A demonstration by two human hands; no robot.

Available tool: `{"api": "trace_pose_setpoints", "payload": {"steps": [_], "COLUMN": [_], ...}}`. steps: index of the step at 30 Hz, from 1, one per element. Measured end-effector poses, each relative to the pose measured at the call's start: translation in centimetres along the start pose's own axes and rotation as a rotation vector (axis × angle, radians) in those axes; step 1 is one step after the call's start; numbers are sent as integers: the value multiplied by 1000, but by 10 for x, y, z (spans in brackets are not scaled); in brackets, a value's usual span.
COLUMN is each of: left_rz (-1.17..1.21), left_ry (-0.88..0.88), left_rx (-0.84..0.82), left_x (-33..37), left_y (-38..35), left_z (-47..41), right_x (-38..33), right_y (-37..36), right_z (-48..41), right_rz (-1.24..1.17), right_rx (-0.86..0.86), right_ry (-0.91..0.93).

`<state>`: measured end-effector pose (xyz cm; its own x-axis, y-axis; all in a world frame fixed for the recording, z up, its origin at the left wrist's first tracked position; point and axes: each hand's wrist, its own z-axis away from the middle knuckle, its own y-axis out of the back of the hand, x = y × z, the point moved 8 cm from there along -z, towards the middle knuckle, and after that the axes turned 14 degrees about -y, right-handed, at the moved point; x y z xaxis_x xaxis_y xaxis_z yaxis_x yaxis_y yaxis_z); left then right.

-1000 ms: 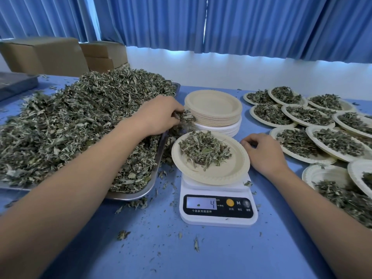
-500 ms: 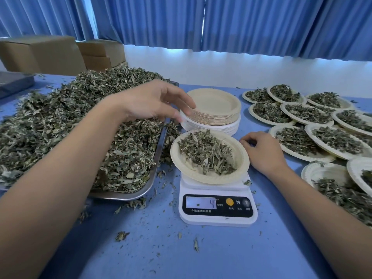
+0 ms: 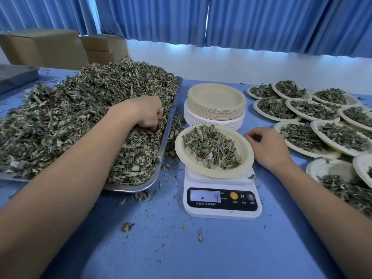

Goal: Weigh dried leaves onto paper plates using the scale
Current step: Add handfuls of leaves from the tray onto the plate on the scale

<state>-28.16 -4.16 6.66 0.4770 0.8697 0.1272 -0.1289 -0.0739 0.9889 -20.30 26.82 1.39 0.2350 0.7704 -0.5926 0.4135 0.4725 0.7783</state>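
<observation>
Your left hand (image 3: 144, 112) is dug knuckles-up into the heap of dried leaves (image 3: 80, 117) near the right rim of the steel tray (image 3: 164, 137), fingers curled down and clenched into the leaves, though the fingertips are buried, so you cannot tell how much they hold. The tray lies at the left side of the blue table (image 3: 221, 248), its long axis running from the near edge toward the far edge, and leaves spill over its right rim onto the cloth. Just right of it stands the white kitchen scale (image 3: 222, 200), display facing you and reading 4, with a paper plate (image 3: 244, 156) on its platform; the plate is round and tips slightly toward you, and its small pile of leaves (image 3: 211, 147) sits left of centre. Your right hand (image 3: 268, 150) rests palm-down on the table just beside the plate's right rim, fingers loosely curled and gripping nothing; you cannot tell whether a fingertip touches the rim. Behind the scale, toward the far edge, is a stack of empty paper plates (image 3: 216, 100), tan ones on white ones. Along the right side overlapping filled plates (image 3: 302, 111) each carry leaves. Cardboard boxes (image 3: 44, 49) stand at the far left corner, before blue curtains (image 3: 241, 21).
</observation>
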Motion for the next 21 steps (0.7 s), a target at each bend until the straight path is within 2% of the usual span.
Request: {"api": "trace_pose_setpoints", "payload": {"steps": [5, 7, 9, 12, 14, 21], "left_rz": [29, 20, 26, -37, -53, 91], "left_ry": [-11, -23, -29, -32, -37, -30], "left_rx": [181, 207, 120, -122, -150, 101], "left_x": [3, 3, 3, 6, 8, 3], "left_y": [26, 31, 24, 1, -4, 23], "left_z": [2, 2, 2, 5, 5, 5], "right_x": [0, 0, -1, -1, -2, -2], "right_y": [1, 2, 1, 2, 2, 2], "right_z": [0, -1, 0, 0, 0, 1], "right_rz": [-2, -2, -2, -1, 0, -11], "right_rx": [1, 0, -3, -3, -8, -7], "right_ry": [7, 7, 12, 14, 11, 24]}}
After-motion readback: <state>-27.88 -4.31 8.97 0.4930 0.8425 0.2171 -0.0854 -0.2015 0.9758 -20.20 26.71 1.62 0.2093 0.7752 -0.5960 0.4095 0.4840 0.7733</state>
